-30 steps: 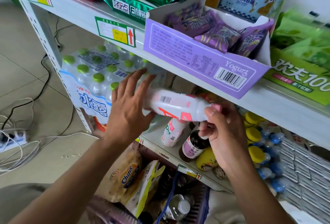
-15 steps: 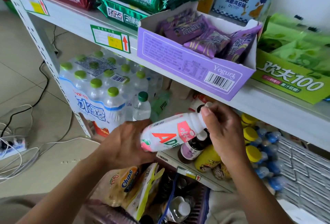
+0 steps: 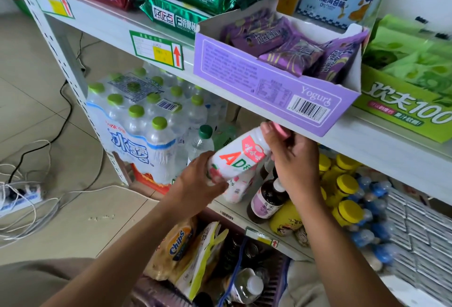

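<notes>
Both hands grasp the white AD milk bottle (image 3: 236,160), tilted above the lower shelf (image 3: 241,210): left hand (image 3: 198,182) round its base, right hand (image 3: 293,160) at the neck. Likely rigid, smooth-sleeved, moderately heavy; mid-body hold advised.

I count two hands, the left hand (image 3: 198,180) and the right hand (image 3: 294,160), together gripping one white bottle (image 3: 238,157). Also in my view are one twin bottle (image 3: 236,190), one dark bottle (image 3: 266,200), one loose water bottle (image 3: 200,144), one wrapped water pack (image 3: 137,135) and at least four yellow caps (image 3: 347,182). One purple box (image 3: 244,79) holds about four packets (image 3: 291,56). There are three price tags (image 3: 156,50), one chips bag (image 3: 176,245) and one power strip (image 3: 22,199).
</notes>
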Action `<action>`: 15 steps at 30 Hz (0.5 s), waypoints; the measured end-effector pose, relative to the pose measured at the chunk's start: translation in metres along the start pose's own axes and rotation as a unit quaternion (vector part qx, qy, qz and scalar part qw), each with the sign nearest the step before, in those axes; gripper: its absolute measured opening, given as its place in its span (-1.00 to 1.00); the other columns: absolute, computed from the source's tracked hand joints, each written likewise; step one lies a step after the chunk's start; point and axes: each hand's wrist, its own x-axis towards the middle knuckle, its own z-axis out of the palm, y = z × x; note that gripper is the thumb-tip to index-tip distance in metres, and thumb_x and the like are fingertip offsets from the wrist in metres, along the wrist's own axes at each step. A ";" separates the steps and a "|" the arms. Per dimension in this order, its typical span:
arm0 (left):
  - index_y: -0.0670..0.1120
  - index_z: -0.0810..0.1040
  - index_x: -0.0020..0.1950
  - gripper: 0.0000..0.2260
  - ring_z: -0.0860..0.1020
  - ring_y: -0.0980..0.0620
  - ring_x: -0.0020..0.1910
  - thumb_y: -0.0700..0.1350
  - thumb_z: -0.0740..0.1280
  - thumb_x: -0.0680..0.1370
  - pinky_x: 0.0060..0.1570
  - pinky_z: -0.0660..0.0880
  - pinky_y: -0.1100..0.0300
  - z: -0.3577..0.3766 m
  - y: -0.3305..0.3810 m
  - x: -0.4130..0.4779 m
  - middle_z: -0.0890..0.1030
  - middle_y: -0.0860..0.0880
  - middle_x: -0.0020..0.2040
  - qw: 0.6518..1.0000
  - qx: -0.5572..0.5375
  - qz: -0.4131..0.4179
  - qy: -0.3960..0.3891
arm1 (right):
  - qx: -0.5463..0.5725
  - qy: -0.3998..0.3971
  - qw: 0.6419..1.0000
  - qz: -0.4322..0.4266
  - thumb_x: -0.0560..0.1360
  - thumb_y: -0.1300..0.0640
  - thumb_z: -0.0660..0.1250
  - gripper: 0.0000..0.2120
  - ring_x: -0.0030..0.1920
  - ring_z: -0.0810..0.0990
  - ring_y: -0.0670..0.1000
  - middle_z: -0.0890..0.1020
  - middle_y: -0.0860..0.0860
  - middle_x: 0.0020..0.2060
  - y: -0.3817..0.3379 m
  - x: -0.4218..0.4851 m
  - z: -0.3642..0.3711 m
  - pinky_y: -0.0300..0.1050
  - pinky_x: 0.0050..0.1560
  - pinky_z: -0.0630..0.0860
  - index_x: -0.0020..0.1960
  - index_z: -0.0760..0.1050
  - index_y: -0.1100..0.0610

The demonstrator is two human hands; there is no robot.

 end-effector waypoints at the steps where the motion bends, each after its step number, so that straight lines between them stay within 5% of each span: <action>1: 0.05 0.33 0.51 -0.36 0.66 0.16 -0.07 -0.09 0.53 0.50 -0.14 0.59 0.35 -0.001 -0.002 0.002 0.61 0.04 0.19 1.000 -0.007 -0.018 0.002 | -0.004 0.004 1.000 0.001 0.54 -0.15 0.39 -0.49 0.12 0.67 -0.21 0.65 -0.18 0.15 0.002 0.004 0.003 -0.31 -0.03 0.63 0.38 0.52 0.13; 3: 0.09 0.22 0.58 -0.32 0.67 0.00 0.08 -0.10 0.48 0.55 0.00 0.64 0.12 -0.004 -0.005 0.006 0.54 0.03 0.34 0.997 -0.030 -0.068 -0.028 | -0.018 0.004 1.000 0.013 0.52 -0.18 0.38 -0.44 0.12 0.69 -0.13 0.66 -0.13 0.14 0.007 0.011 0.009 -0.14 0.00 0.68 0.39 0.50 0.12; 7: 0.08 0.30 0.52 -0.44 0.54 -0.03 0.25 -0.02 0.44 0.58 0.19 0.54 0.06 -0.008 -0.012 0.009 0.48 0.00 0.45 0.992 -0.001 -0.112 -0.049 | -0.049 0.013 0.998 0.039 0.58 -0.11 0.42 -0.51 0.17 0.68 0.12 0.66 0.08 0.22 0.025 0.029 0.014 0.24 0.10 0.66 0.40 0.49 0.13; 11: -0.02 0.34 0.46 -0.54 0.51 -0.11 0.25 0.02 0.38 0.60 0.15 0.44 0.11 -0.011 -0.019 0.011 0.44 -0.09 0.45 0.983 0.103 -0.138 -0.057 | -0.077 -0.001 0.993 0.085 0.57 -0.16 0.42 -0.45 0.23 0.65 0.13 0.64 0.08 0.29 0.044 0.044 0.015 0.15 0.17 0.63 0.44 0.48 0.12; 15: -0.04 0.30 0.47 -0.53 0.51 -0.15 0.28 0.01 0.36 0.62 0.12 0.41 0.13 -0.009 -0.022 0.015 0.30 -0.12 0.51 0.977 0.151 -0.127 -0.077 | -0.150 -0.063 0.983 0.086 0.36 -0.55 0.31 -0.17 0.18 0.66 0.07 0.66 0.02 0.21 0.059 0.048 0.016 0.03 0.11 0.62 0.37 0.50 0.04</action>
